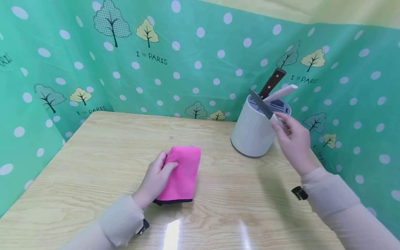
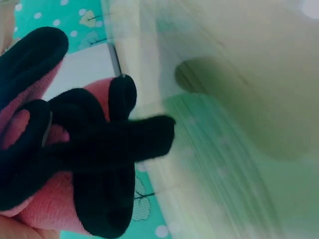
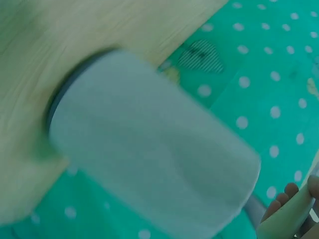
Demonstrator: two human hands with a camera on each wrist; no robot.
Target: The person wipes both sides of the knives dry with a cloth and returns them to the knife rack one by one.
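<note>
My right hand (image 1: 295,142) pinches a knife (image 1: 261,105) by its pale handle, just at the front right of the rim of a white knife block (image 1: 250,133). The grey blade slants up and left, overlapping the block's slotted top in the head view. Over the middle of the table, my left hand (image 1: 156,178) grips a folded pink cloth (image 1: 186,170) with black edging. The left wrist view shows the black-trimmed folds of the cloth (image 2: 47,204) close up. In the right wrist view, the knife handle (image 3: 284,219) and fingers appear at the lower right corner.
Two more knives stand in the block: one with a dark brown riveted handle (image 1: 272,82), one with a pale handle (image 1: 282,92). Wooden table (image 1: 93,156) spreads beneath. A green dotted curtain (image 1: 187,69) hangs behind and along both sides.
</note>
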